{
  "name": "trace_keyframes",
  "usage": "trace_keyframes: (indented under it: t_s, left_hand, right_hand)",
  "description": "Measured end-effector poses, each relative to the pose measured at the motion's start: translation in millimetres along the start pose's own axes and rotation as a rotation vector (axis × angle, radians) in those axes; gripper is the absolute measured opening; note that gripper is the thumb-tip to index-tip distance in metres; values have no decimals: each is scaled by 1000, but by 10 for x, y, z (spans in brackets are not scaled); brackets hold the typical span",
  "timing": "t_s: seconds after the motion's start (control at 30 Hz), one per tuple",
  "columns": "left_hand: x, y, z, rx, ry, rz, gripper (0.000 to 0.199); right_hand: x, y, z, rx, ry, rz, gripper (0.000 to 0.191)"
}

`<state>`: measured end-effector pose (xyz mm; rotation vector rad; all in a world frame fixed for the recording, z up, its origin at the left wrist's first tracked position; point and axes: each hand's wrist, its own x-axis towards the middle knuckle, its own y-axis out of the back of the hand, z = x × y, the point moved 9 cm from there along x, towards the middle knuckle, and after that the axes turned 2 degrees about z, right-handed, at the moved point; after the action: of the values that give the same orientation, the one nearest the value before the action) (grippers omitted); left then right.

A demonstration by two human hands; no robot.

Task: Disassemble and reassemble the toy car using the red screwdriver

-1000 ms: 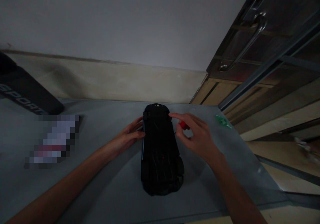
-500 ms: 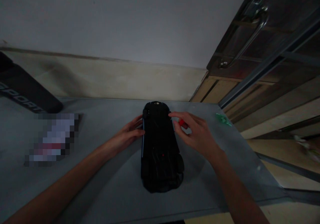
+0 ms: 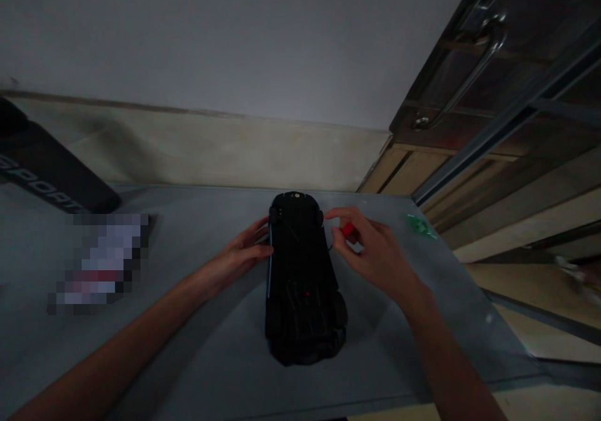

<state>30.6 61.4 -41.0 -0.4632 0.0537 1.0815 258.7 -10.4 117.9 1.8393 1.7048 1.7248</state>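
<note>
A black toy car (image 3: 303, 264) lies upside down on the grey table, its wheels and dark underside facing up. Along its left side, my left hand (image 3: 246, 249) grips the edge, the thumb nearer me and the fingers partly hidden behind the body. My right hand (image 3: 370, 246) is just right of the car, by the far right wheel (image 3: 320, 218). Between its bent fingers is a small screwdriver with a red handle (image 3: 347, 229); a thin dark shaft shows faintly near the car's side. The forefinger reaches out close to that wheel.
A black cylindrical item with white lettering (image 3: 51, 171) lies at the far left, beside a blurred-out flat object (image 3: 107, 252). A small green packet (image 3: 421, 226) rests near the right edge of the table (image 3: 225, 358). Behind runs a wall (image 3: 235, 146).
My right hand has drawn slightly to the right, away from the car, with the red handle in it. My left hand and the car stay in place.
</note>
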Motion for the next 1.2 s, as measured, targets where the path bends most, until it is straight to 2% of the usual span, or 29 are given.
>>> trace_keyframes:
  t_s: [0.13,0.33,0.53,0.73,0.97,1.13,1.2]
  left_hand:
    - [-8,-11,11,-7,3,11,89]
    - [-22,-19,33,-9,-11,5,80]
    - [-42,-37,43,-11,10,15,87]
    - [-46,-64,62,-1,-7,-15,88]
    - [-29,-32,19,4,14,12,98]
    - [1,3,-4,17,-14,-12,88]
    - [2,-2,-8,17,-14,-29,85]
  right_hand:
    - [-21,32,-36,-63,48,11,21]
    - [-2,47,-127,-29,92,1,40]
    - [-5,55,-113,-56,79,23,15]
    - [11,53,-133,-19,90,2,35]
    - [-17,94,-78,-79,67,59,13]
    - [20,64,-99,8,46,-13,35]
    - [24,45,-73,19,18,-17,33]
